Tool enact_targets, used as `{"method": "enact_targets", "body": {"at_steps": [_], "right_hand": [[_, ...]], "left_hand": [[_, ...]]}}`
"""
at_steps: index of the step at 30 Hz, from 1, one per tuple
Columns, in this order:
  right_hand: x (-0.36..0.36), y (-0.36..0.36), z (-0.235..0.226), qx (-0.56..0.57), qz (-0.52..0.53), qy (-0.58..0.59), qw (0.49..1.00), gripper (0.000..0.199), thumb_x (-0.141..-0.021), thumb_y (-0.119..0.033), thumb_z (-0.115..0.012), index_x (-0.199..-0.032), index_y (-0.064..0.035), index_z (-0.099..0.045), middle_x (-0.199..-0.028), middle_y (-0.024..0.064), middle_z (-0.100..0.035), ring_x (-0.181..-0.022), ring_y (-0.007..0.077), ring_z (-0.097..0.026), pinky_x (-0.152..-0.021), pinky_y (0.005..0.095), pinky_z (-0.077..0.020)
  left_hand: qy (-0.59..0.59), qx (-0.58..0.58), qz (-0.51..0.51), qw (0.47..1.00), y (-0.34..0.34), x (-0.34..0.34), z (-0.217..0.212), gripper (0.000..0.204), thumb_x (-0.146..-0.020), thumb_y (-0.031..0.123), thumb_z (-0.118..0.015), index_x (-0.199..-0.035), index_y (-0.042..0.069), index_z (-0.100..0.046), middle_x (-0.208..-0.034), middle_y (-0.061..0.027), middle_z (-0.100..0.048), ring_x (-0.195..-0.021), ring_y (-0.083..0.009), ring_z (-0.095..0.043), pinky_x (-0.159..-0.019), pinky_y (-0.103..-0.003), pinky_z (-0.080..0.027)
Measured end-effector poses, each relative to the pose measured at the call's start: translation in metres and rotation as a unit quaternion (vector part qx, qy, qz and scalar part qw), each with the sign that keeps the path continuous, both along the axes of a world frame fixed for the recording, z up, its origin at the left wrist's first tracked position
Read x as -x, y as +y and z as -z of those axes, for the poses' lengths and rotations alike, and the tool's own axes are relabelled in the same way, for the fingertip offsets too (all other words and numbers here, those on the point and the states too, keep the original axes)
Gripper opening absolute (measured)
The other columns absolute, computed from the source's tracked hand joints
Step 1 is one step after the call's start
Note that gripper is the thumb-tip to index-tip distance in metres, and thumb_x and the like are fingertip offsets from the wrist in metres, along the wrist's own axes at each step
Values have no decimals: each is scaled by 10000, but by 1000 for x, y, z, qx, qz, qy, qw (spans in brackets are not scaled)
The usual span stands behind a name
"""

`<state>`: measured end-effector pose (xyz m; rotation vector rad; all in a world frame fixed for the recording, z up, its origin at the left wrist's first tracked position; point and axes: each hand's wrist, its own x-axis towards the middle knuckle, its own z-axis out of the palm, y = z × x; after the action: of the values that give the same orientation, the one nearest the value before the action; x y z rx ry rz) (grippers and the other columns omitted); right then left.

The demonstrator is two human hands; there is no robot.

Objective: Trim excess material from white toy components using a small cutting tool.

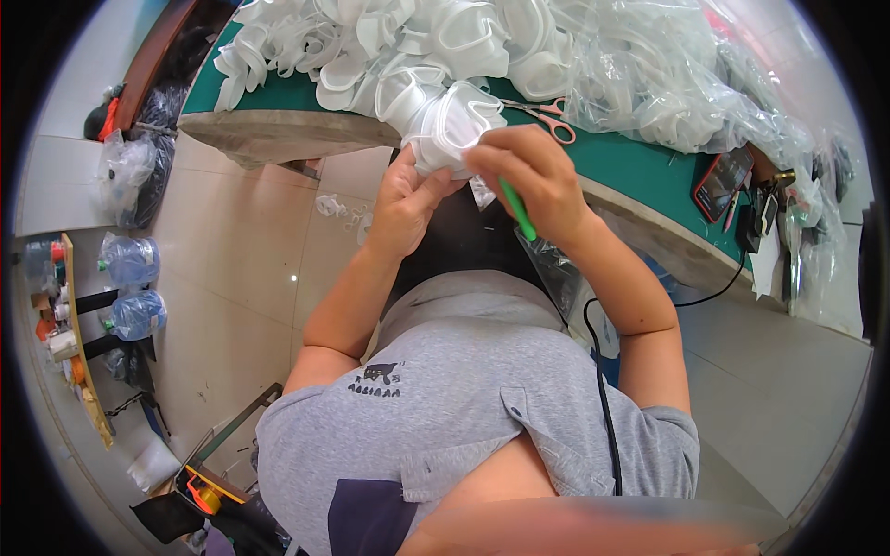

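Observation:
In my left hand (408,199), a white cup-shaped fabric piece (451,125) with a raised rim is pinched by its lower edge, just past the table's near edge. My right hand (533,171) is closed around a slim tool with a green handle (517,209), which sticks out below the palm. Its working end is hidden by my fingers. The right fingertips are at the right side of the white piece; whether they also grip it, I cannot tell. Behind it, similar white pieces (464,39) lie in a heap on the green tabletop (616,159).
Scissors with pinkish-orange handles (557,121) lie right of the heap. A clear plastic bag (640,69) of white pieces covers the right side. A phone (723,183) rests near the right edge, with a black cable (732,283) hanging below. Large blue bottles (137,315) stand on the left.

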<state>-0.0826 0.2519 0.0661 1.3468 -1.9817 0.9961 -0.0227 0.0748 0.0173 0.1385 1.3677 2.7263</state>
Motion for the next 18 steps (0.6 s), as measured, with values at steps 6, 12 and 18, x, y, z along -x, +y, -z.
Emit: {"method": "enact_targets", "body": {"at_steps": [6,12,18], "right_hand": [[0,-3,8,-55,67,47,995,369,-662,-15,-727,-1016,-28,-625,-881,85,-587,-731,236,-591,-656,324,-492],[5,-1,4,-144,63,40,987,374,-660,-43,-720,-1013,-1,-603,-916,85,-594,-744,228,-613,-662,321,-501],[8,2,-1,-143,64,0,988,335,-656,-44,-718,-969,-33,-600,-843,71,-609,-697,208,-625,-611,315,-507]], "left_hand": [[5,22,-20,1000,7,2,-3,348,-945,44,-496,-1275,-16,-403,-1225,-109,-542,-1124,-186,-545,-986,-348,-447],[5,95,-24,995,8,5,1,305,-950,51,-497,-1241,-25,-442,-1188,-101,-558,-1098,-161,-550,-966,-323,-461],[5,109,-30,994,8,5,-2,314,-951,68,-510,-1245,-23,-450,-1180,-90,-567,-1075,-163,-563,-954,-323,-470]]}}
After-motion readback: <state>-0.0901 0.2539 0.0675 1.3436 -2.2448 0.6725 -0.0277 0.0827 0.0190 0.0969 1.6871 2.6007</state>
